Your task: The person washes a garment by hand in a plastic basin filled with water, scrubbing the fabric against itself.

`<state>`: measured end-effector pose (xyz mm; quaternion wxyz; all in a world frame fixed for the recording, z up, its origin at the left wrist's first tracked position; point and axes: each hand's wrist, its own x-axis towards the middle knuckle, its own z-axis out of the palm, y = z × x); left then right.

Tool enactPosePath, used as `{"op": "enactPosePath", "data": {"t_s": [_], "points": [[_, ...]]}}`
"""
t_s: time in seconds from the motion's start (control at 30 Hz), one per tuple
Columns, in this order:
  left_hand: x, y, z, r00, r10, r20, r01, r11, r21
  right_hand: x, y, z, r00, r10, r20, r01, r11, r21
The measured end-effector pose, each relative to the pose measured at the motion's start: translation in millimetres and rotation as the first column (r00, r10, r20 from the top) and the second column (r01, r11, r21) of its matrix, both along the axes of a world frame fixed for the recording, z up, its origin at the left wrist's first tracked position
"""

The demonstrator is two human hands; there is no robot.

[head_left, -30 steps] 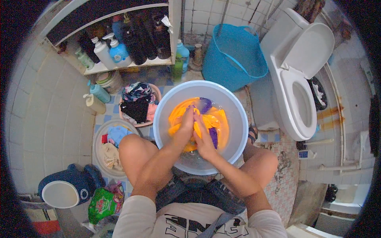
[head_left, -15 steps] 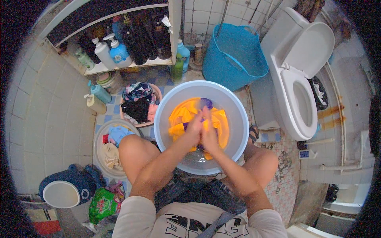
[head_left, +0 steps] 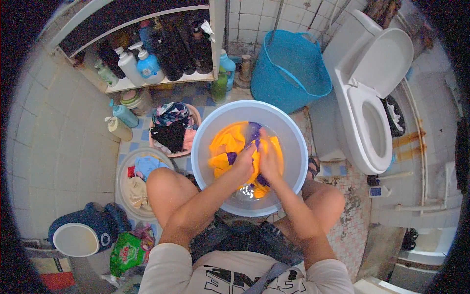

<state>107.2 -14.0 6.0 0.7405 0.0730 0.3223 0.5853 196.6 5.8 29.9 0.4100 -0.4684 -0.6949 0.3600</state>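
Both hands shift and part: half a second ago they are pressed together, palm to palm, and now the right hand (head_left: 267, 156) slides out toward one o'clock while the left hand (head_left: 243, 164) drops slightly toward seven. Blur covers the fingers, so I can't tell how firmly either one grips! Left looks curled against the wet fabric, right lies longer with its fingertips toward twelve, and a fold of orange shows between them.

And the bright orange cloth with purple patches (head_left: 227, 140) sits in the wide, round, pale-blue plastic basin (head_left: 202, 147), bunched around the middle, water glinting at six o'clock. Purple shows at twelve, nine and four. Which way does it point? Hard to call: it's crumpled, no clear end, perhaps a slight long lean from eleven to five.

Look at the set-up! The basin stands just beyond the bare left knee (head_left: 169, 188) and the bare right knee (head_left: 327, 198), probably so both arms reach its middle equally. Out at ten, a small round pink basin (head_left: 199, 117) holds dark and pink clothes; at eight, a round greyish basin (head_left: 121, 185) holds pale ones, seemingly kept apart by batch.
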Motion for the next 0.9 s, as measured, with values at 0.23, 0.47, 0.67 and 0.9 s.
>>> {"op": "enactPosePath", "data": {"t_s": [0.23, 0.47, 0.67, 0.9], "points": [[-18.2, 8.5, 52.3, 0.990, 0.038, 0.133, -0.031, 0.998, -0.051, 29.0, 21.5, 17.2, 0.649, -0.515, -0.560, 0.010, 0.742, -0.671], [-4.7, 1.2, 20.1, 0.988, -0.021, -0.152, 0.008, 0.996, -0.091, -7.9, -29.2, -6.3, 0.985, 0.163, -0.062, -0.159, 0.985, 0.069], [14.1, -8.2, 12.3, 0.995, -0.078, -0.068, 0.087, 0.985, 0.150, 12.7, -0.6, 32.7, 0.994, 0.105, -0.007, -0.102, 0.943, -0.316], [-1.1, 6.4, 7.4, 0.995, -0.003, -0.101, -0.003, 0.999, -0.053, -10.8, -27.5, 14.9, 0.960, 0.174, -0.219, -0.207, 0.968, -0.139]]}}
